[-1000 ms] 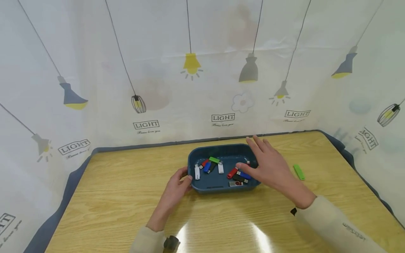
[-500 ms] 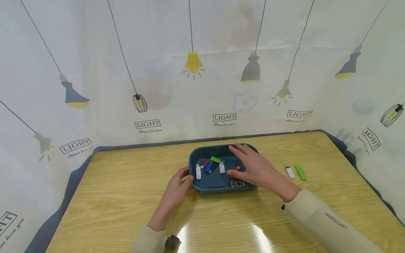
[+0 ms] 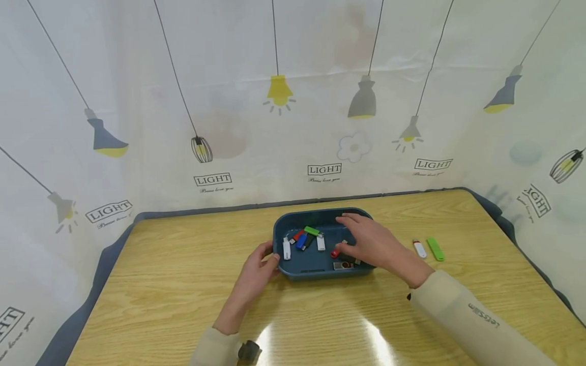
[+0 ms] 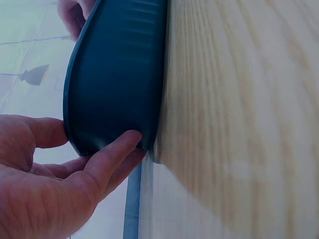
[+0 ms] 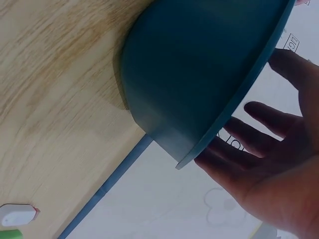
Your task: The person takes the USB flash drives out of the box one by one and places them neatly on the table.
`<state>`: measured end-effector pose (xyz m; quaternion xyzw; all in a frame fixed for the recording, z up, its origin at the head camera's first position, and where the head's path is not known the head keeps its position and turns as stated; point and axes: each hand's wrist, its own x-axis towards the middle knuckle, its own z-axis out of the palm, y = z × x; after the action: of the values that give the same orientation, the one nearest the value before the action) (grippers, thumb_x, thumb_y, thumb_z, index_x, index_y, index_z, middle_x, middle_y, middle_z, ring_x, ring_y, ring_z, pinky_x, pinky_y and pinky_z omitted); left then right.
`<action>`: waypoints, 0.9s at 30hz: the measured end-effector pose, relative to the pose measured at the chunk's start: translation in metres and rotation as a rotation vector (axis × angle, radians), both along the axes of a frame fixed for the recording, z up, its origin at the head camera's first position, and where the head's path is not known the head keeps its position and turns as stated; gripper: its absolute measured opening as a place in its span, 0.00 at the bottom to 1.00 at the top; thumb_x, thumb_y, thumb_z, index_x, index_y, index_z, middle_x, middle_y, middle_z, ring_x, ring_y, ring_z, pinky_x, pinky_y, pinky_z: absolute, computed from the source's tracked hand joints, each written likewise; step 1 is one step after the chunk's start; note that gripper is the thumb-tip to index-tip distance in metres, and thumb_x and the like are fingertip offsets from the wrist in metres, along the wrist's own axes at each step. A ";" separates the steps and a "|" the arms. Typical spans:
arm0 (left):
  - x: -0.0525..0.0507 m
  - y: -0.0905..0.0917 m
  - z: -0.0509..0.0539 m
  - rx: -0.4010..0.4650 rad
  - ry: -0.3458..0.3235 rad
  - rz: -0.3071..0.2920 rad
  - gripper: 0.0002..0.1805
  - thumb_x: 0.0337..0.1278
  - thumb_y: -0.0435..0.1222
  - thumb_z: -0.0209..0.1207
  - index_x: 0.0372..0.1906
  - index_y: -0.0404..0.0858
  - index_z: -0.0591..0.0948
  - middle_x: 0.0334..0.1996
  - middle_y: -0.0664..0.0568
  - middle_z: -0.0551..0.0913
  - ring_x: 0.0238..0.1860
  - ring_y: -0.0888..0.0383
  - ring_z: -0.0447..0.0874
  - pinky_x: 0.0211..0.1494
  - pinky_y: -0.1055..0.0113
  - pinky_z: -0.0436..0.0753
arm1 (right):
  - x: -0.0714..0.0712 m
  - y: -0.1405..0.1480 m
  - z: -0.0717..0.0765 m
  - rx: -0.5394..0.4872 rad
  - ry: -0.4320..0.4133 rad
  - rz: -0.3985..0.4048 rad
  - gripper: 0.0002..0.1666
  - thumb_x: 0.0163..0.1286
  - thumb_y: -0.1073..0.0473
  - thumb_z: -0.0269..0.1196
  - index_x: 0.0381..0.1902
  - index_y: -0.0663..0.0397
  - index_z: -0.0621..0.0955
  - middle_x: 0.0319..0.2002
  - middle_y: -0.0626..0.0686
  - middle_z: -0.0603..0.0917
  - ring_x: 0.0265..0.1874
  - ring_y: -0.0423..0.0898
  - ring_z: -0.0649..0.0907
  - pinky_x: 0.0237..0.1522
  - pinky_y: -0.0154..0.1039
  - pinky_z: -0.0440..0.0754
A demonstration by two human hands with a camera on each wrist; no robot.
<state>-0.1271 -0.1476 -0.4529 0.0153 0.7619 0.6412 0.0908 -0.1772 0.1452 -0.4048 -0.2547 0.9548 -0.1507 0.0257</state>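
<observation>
A dark blue tray [image 3: 311, 272] stands on the wooden table, with several USB sticks inside. The left hand [image 3: 255, 269] grips its left end. In the left wrist view the thumb of that hand [image 4: 65, 174] is at the rim and its fingers lie against the outer wall. Over the tray's right part is the right hand [image 3: 377, 244], fingers apart, its thumb beside a red stick [image 3: 335, 252]; no held thing shows. In the right wrist view the right hand [image 5: 279, 154] reaches over the rim, and the wall hides the fingertips partly and the sticks wholly.
Right of the tray, a white and red USB stick [image 3: 419, 248] and a green one [image 3: 435, 249] lie on the table [image 3: 183, 284]. A white cloth printed with lamps [image 3: 279, 132] stands behind and around the table.
My right hand has moved left and slightly down over the tray. The white and red stick on the table has come into view. My left hand remains at the tray's left end.
</observation>
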 end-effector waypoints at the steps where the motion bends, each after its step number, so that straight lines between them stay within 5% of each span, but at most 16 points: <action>1: 0.000 0.000 0.000 -0.001 0.001 0.001 0.27 0.80 0.32 0.49 0.75 0.25 0.63 0.72 0.29 0.67 0.65 0.35 0.76 0.60 0.49 0.85 | 0.000 0.000 0.000 0.011 -0.002 -0.001 0.40 0.71 0.47 0.70 0.73 0.62 0.73 0.71 0.66 0.72 0.66 0.64 0.76 0.63 0.61 0.79; 12: -0.001 0.000 -0.001 0.004 -0.001 -0.001 0.27 0.80 0.32 0.48 0.75 0.25 0.63 0.73 0.29 0.66 0.66 0.35 0.76 0.60 0.50 0.85 | -0.001 -0.004 -0.004 0.130 -0.032 -0.013 0.30 0.69 0.52 0.71 0.62 0.65 0.80 0.53 0.61 0.82 0.46 0.54 0.85 0.46 0.50 0.87; 27: -0.001 0.000 -0.002 0.002 0.000 -0.003 0.26 0.80 0.32 0.48 0.75 0.25 0.63 0.72 0.29 0.66 0.65 0.35 0.76 0.60 0.50 0.85 | -0.004 -0.005 -0.014 0.197 -0.021 -0.011 0.12 0.69 0.57 0.71 0.43 0.61 0.84 0.34 0.53 0.81 0.30 0.45 0.77 0.29 0.42 0.82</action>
<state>-0.1285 -0.1476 -0.4549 0.0164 0.7611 0.6418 0.0918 -0.1810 0.1403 -0.4184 -0.2441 0.9661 -0.0588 0.0599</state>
